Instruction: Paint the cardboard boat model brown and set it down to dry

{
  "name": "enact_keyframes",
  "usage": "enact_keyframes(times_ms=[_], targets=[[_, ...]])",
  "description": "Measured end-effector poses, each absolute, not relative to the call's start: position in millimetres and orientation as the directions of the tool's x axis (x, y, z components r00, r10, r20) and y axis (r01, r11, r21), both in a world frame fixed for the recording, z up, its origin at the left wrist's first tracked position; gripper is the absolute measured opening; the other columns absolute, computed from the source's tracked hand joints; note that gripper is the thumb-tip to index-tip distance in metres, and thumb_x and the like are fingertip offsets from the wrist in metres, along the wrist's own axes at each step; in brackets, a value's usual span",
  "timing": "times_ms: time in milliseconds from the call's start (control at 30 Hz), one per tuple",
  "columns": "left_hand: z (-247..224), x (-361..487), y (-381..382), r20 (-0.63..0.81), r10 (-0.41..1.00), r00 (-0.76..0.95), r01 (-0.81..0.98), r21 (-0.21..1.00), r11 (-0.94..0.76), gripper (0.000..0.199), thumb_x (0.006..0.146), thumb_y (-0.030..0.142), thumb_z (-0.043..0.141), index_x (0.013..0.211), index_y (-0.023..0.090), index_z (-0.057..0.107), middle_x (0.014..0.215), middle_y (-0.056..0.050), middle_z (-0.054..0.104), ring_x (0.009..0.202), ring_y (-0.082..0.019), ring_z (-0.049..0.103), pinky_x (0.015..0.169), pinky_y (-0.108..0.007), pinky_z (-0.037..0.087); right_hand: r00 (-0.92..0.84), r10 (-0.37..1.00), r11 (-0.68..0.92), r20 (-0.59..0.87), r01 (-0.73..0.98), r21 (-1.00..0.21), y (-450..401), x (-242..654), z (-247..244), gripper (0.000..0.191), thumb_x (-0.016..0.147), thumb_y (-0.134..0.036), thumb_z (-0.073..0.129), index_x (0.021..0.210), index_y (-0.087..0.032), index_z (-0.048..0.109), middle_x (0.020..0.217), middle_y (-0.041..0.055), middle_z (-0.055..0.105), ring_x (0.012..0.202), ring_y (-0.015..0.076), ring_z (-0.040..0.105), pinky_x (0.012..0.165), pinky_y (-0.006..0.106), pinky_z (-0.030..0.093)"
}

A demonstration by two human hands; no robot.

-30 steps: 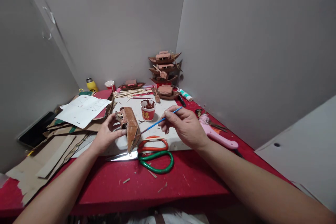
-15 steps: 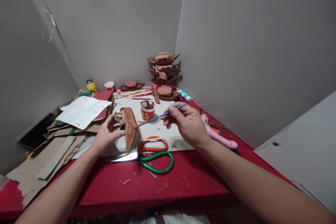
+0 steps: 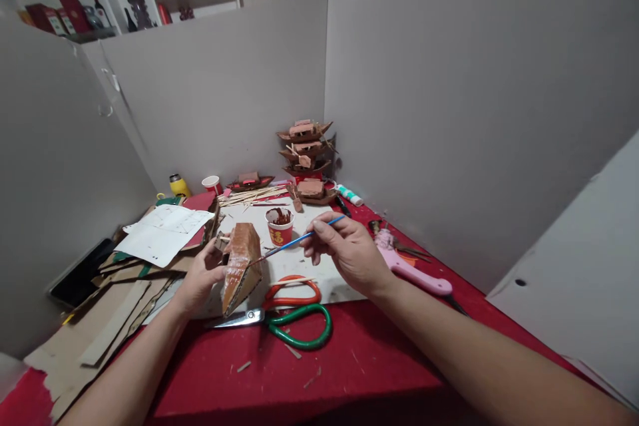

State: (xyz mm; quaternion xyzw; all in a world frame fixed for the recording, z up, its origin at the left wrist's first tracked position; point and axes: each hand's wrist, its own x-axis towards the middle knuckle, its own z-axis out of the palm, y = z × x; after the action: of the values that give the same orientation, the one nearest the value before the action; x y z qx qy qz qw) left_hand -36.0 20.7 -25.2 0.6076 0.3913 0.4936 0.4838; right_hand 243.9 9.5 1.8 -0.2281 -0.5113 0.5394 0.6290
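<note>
My left hand (image 3: 202, 279) grips a small cardboard model boat (image 3: 242, 259), tilted on its side with its brown, wet-looking hull towards me. Between the thumb and fingers of my right hand (image 3: 344, 249) is a thin blue paintbrush (image 3: 302, 237); its bristles touch the hull's edge. Just behind the boat stands a red and white paper cup (image 3: 280, 231) smeared inside with dark brown paint. Below lie scissors (image 3: 299, 326) with one orange and one green handle, their blades partly under the boat.
Finished-looking model boats (image 3: 305, 153) are stacked at the back, with thin wooden sticks (image 3: 257, 196) to their left. Cardboard sheets (image 3: 117, 326) and a marked paper (image 3: 164, 229) lie left. A pink glue gun (image 3: 417, 273) rests right on the red table (image 3: 299, 379).
The camera view has tipped upward, showing more shelf. The boat has turned slightly in my left hand, so more of its shiny hull faces me. The brush stays against its edge.
</note>
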Motion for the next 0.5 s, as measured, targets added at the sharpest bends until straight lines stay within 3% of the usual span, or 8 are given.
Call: enact_keyframes(times_ms=[167,333,500], targets=[[-22.6,-34.5,17.9,0.183,0.954,0.238,0.021,0.981,-0.193,0.072,0.061,0.039,0.085,0.127,0.021,0.064,0.131,-0.013,0.067,0.128,-0.038,0.055,0.106,-0.045,0.044,-0.052,0.914,0.331,0.403,-0.481,-0.812,15.3,245.5,2.5,0.035,0.072,-0.048,0.082,0.080,-0.019,0.064,0.065,0.0016,0.075,0.052,0.0138,0.068,0.043,0.020,0.052],[-19.8,-31.6,13.7,0.123,0.980,0.157,0.031,0.991,-0.129,0.070,0.055,0.042,0.086,0.118,0.020,0.068,0.120,-0.013,0.072,0.122,-0.040,0.059,0.103,-0.048,0.047,-0.055,0.919,0.318,0.391,-0.481,-0.817,15.7,245.0,0.9,0.034,0.073,-0.048,0.081,0.079,-0.019,0.064,0.066,0.0022,0.076,0.053,0.0137,0.069,0.043,0.020,0.053],[-24.6,-39.0,16.9,0.055,0.986,0.156,0.003,0.998,-0.057,0.062,0.059,0.047,0.083,0.114,0.023,0.068,0.113,-0.012,0.075,0.104,-0.036,0.069,0.087,-0.046,0.056,-0.108,0.918,0.280,0.381,-0.503,-0.818,14.0,243.5,-0.1,0.032,0.074,-0.047,0.080,0.080,-0.019,0.065,0.066,0.0020,0.075,0.054,0.0130,0.069,0.044,0.019,0.053]])
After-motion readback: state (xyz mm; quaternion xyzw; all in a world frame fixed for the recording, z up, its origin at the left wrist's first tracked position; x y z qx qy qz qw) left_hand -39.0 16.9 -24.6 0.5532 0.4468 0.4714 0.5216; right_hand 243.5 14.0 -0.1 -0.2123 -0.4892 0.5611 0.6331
